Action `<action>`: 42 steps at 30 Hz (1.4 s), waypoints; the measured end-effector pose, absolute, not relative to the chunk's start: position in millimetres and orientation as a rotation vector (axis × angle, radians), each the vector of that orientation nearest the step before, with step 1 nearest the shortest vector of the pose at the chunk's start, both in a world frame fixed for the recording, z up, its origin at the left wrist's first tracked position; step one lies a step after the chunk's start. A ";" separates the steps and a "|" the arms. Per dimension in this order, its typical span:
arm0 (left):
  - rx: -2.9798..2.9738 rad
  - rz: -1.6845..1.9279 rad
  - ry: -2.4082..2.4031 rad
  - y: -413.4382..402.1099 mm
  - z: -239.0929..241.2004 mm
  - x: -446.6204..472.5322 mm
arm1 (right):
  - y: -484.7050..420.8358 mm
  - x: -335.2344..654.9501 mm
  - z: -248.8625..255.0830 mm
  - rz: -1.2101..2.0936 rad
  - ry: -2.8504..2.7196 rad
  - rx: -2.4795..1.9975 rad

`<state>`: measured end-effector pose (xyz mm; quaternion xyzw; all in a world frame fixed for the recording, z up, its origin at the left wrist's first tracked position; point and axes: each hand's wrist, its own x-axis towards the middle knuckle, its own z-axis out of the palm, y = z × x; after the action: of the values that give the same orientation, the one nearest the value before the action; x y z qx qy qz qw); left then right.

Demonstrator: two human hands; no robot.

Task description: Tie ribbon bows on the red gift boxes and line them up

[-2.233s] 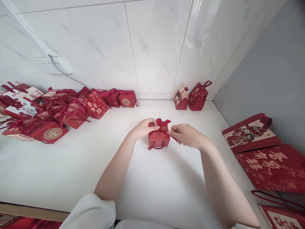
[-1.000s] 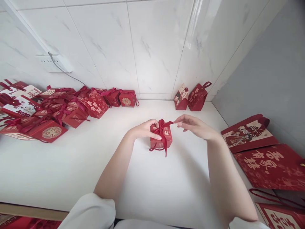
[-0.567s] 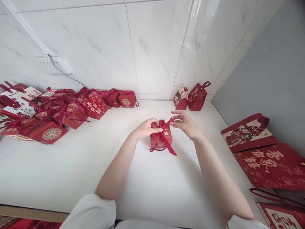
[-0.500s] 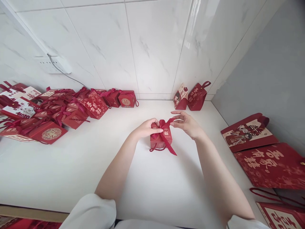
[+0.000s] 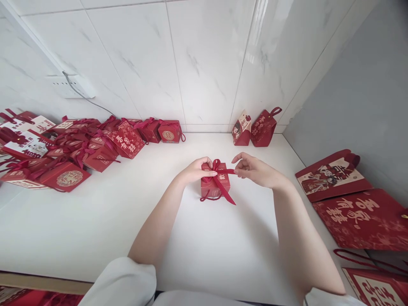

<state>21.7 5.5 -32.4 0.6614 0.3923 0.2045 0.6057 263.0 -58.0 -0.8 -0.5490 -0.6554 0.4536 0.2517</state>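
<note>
A small red gift box with gold print stands on the white table, a cord handle hanging at its near side. Dark red ribbon is looped and crossed on its top, one tail slanting down over the front. My left hand is closed at the box's upper left, thumb and finger pinching the ribbon near its crossing. To the right of the box, my right hand pinches the other ribbon end and holds it out taut sideways, its remaining fingers curled.
Many red gift boxes with ribbons crowd the table's left side. Two pointed boxes stand by the tiled wall. Red gift bags lie along the right edge. A cable runs from a wall socket behind the boxes.
My right hand has moved slightly right and down, drawing the ribbon end out straight from the box. A loop now shows upright at the crossing. My left hand keeps its place.
</note>
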 end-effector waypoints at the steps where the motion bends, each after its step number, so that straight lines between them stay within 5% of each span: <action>1: 1.524 0.471 0.903 6.0 -33.5 22.0 | -58.7 263.4 0.1 1.258 -1.803 -1.483; 13: 1.713 0.241 0.609 0.5 1.3 -0.8 | -67.3 279.7 12.2 1.449 -2.183 -1.557; 19: 1.970 0.222 0.849 -9.2 38.2 -31.7 | -58.9 271.9 5.7 1.308 -1.894 -1.462; 26: 2.092 -0.095 1.097 -16.3 27.6 -16.8 | -53.7 248.1 0.1 1.492 -1.794 -1.345; 42: 2.155 0.233 0.996 -13.0 32.5 -13.5 | -54.2 255.7 1.7 1.492 -1.853 -1.522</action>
<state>-13.5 -13.0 32.5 0.8396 0.3881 0.0908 0.3692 255.7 -54.2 1.7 -0.5322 -0.6478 0.5217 0.1581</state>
